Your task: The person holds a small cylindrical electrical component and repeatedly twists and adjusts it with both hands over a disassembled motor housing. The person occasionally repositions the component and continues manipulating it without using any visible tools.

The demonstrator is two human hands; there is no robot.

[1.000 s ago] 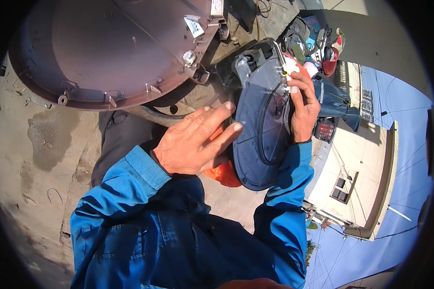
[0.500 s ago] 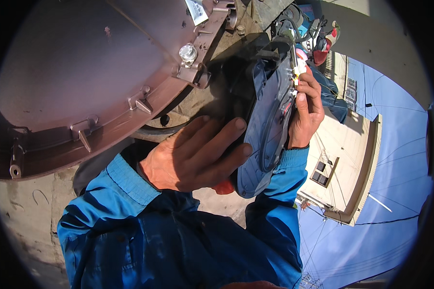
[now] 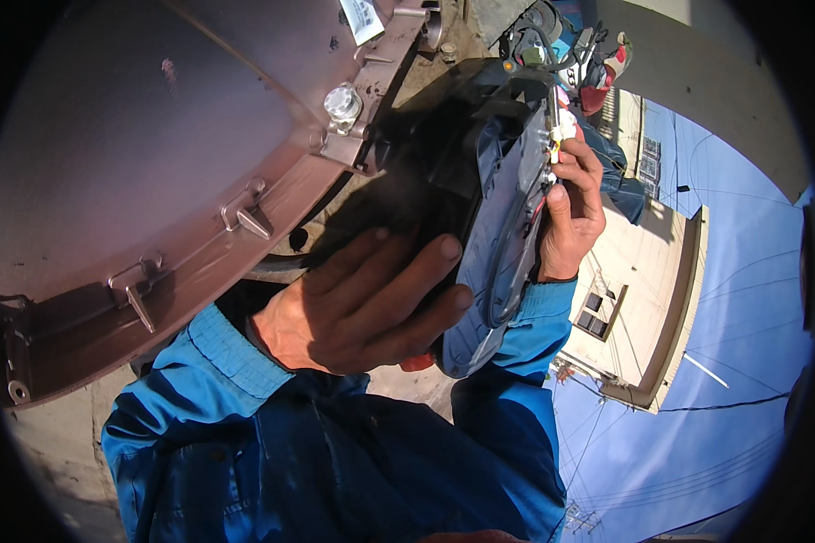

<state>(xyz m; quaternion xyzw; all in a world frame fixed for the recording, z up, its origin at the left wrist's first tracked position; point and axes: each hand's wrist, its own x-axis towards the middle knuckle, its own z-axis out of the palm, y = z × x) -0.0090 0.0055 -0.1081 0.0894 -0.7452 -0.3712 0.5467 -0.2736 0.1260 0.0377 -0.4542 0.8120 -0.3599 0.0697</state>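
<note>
In front of me a black unit with a clear curved cover [image 3: 498, 253] is tilted almost on edge; its exact kind I cannot tell. White plugs [image 3: 566, 125] and coloured bits of wire sit along its right edge. My right hand [image 3: 572, 213] is closed on that edge, thumb and fingers just below the plugs. My left hand [image 3: 362, 303] lies on the other side with its fingers spread, fingertips close to or touching the unit's dark side. Deep shadow hides where the far fingers end. Something red [image 3: 417, 363] shows under the left hand.
A large purple-brown moulded panel [image 3: 154, 136] with screw posts along its rim fills the upper left. On it are a clear-capped fitting [image 3: 343, 104] and a white label [image 3: 362, 20]. Cables and cloth [image 3: 561, 45] lie at the top; a building [image 3: 643, 299] stands at the right.
The purple-brown panel sits slightly lower and further left in view. Both hands and the unit keep nearly the same places, with the left hand shifted a little left.
</note>
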